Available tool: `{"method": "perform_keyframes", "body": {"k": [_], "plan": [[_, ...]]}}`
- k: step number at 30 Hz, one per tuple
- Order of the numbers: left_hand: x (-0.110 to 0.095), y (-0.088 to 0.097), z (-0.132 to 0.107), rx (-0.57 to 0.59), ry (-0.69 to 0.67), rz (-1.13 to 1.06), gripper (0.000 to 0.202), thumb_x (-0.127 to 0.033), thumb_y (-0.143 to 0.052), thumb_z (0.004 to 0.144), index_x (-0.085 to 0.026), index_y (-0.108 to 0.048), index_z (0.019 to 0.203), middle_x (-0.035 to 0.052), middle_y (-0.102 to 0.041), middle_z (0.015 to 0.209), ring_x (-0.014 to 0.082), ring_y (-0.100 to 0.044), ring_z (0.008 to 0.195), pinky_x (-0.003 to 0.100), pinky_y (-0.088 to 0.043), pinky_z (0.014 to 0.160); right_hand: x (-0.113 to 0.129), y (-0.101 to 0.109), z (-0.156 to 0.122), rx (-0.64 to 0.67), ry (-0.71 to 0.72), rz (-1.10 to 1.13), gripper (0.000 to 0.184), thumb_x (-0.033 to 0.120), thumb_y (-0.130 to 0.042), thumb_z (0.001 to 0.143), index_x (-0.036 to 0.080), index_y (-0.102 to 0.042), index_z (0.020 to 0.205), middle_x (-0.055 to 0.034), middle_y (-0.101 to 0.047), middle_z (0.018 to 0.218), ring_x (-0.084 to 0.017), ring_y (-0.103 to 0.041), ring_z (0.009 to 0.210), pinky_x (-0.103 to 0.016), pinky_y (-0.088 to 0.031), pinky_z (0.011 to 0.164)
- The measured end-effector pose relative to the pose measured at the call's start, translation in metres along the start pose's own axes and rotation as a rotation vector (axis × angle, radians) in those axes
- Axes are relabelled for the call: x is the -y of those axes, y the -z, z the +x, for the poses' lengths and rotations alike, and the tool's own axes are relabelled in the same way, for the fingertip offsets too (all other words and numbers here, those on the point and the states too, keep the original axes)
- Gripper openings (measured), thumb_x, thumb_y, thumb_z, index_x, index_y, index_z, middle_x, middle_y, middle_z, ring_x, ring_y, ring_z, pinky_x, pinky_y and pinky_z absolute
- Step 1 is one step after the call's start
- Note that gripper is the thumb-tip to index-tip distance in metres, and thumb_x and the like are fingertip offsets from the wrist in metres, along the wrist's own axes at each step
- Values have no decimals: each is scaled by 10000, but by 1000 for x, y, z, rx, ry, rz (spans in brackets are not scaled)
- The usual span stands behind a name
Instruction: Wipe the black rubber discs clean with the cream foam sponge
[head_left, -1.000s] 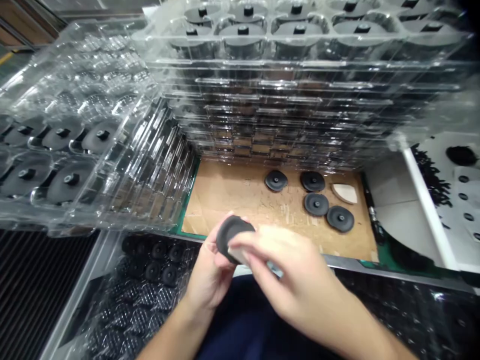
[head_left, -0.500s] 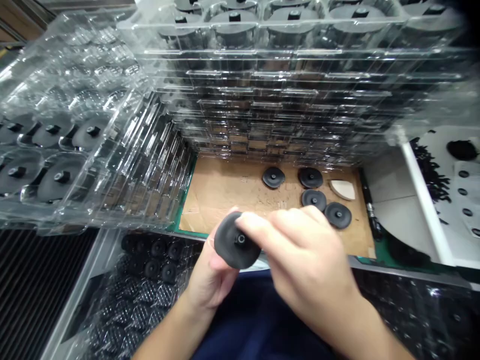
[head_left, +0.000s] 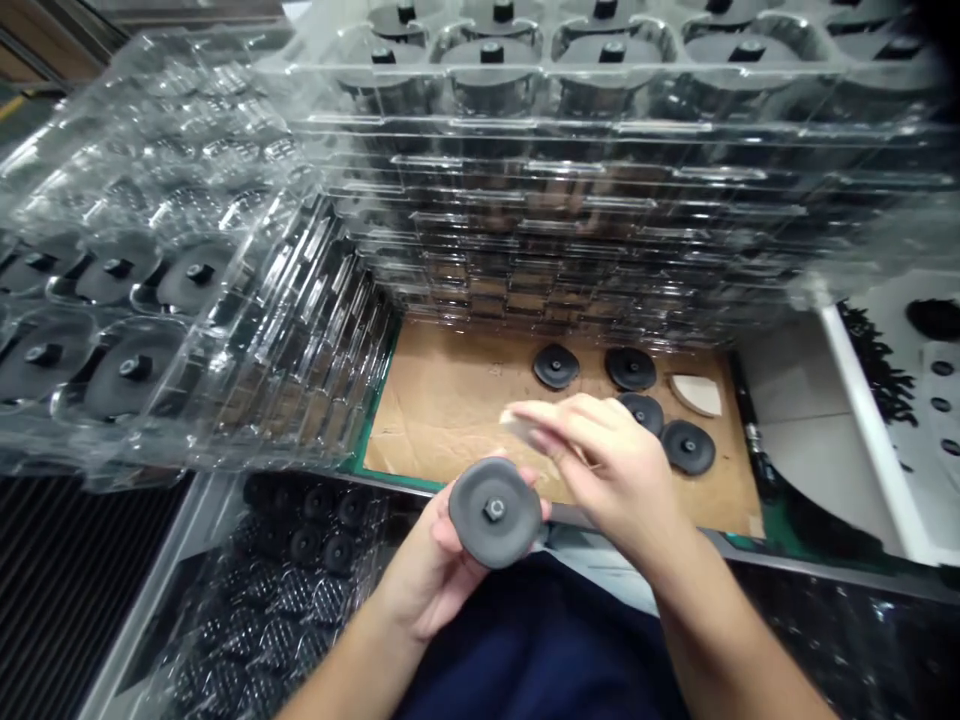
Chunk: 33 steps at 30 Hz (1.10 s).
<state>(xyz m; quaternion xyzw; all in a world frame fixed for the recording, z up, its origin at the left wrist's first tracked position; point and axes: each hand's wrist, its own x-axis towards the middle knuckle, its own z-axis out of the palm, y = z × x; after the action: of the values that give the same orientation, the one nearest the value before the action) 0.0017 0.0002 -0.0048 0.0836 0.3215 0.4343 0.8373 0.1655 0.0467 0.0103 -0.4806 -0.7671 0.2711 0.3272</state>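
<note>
My left hand point(head_left: 431, 565) grips a round dark grey disc point(head_left: 495, 512) with a small nut at its centre, face turned up toward me, just in front of the bench edge. My right hand point(head_left: 615, 465) hovers above and to the right of the disc, fingers pinched on a small pale flat piece point(head_left: 519, 426). Several loose black discs point(head_left: 688, 446) lie on the brown cardboard mat point(head_left: 450, 400) beyond my hands.
Tall stacks of clear plastic trays point(head_left: 570, 200) loaded with black discs wall the back and left point(head_left: 150, 320). A white wedge point(head_left: 697, 394) lies on the mat's right. A bag of black discs point(head_left: 300, 540) sits lower left. A white bin point(head_left: 900, 400) with black parts stands right.
My right hand lifted off the disc and drew back to the right with the pale piece. The left hand lowered the disc and turned its face toward me.
</note>
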Motion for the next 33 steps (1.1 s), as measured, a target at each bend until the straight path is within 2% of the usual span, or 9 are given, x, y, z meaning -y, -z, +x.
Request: {"method": "perform_keyframes", "body": {"k": [3,7,12,16,19,22,27,30,33], "plan": [[-5,5,-2,2,30,-112,641,-383,-834,499,-242,-660,1099,50,-709,1082,250,-680,954,287,-575,747,-32,-25,-22,46,-245,-79,274,266,-460,919,181,-660,1087,-58,-693,859,-189,-625,774,-304,-442,695],[-9,12,-2,-43,22,-131,601,-368,-831,501,-236,-678,1067,61,-697,1122,239,-674,975,286,-575,777,-52,-57,-59,153,-283,-17,257,254,-457,894,184,-688,981,-59,-730,861,-202,-665,773,-312,-501,685],[-9,13,1,-64,-8,-102,507,-354,-803,580,-239,-681,1058,56,-701,1103,233,-664,992,275,-566,789,-28,-32,-46,52,-380,29,244,275,-458,912,162,-634,1038,-78,-716,988,-181,-674,819,-277,-527,676],[-4,10,1,-61,-59,-59,474,-303,-788,636,-227,-667,1088,46,-705,1066,191,-656,978,251,-536,835,27,-8,-16,-117,-138,84,241,218,-492,899,181,-591,1115,-61,-689,1044,-181,-635,927,-297,-493,795],[-1,12,-1,-122,-71,-4,479,-320,-783,645,-220,-663,1097,50,-715,1030,175,-654,963,230,-508,867,55,-7,-8,10,64,75,259,142,-446,891,134,-591,1105,-81,-702,934,-193,-631,817,-330,-484,753],[-1,11,-3,-182,-103,26,543,-317,-841,542,-246,-679,1055,23,-718,1019,179,-659,948,219,-511,841,62,-11,-5,234,24,112,218,120,-446,885,157,-625,1003,-47,-702,865,-168,-625,744,-295,-481,698],[-2,4,-8,-126,-97,80,416,-270,-819,594,-207,-698,987,14,-721,856,179,-664,878,250,-503,841,62,-16,-6,-45,115,10,280,126,-398,906,56,-576,1112,-126,-690,938,-207,-617,818,-340,-454,714],[-3,6,-14,-109,-145,67,508,-214,-848,533,-244,-689,1014,12,-723,977,191,-660,912,277,-497,869,63,-7,-21,106,201,66,255,122,-405,902,107,-581,1086,-75,-697,873,-172,-611,754,-309,-445,688],[1,9,-21,-122,-144,60,591,-152,-865,462,-252,-690,1018,23,-723,1015,187,-667,904,249,-520,809,62,8,-39,169,97,18,212,114,-449,879,169,-601,1016,-17,-698,833,-136,-595,675,-276,-417,651]]}}
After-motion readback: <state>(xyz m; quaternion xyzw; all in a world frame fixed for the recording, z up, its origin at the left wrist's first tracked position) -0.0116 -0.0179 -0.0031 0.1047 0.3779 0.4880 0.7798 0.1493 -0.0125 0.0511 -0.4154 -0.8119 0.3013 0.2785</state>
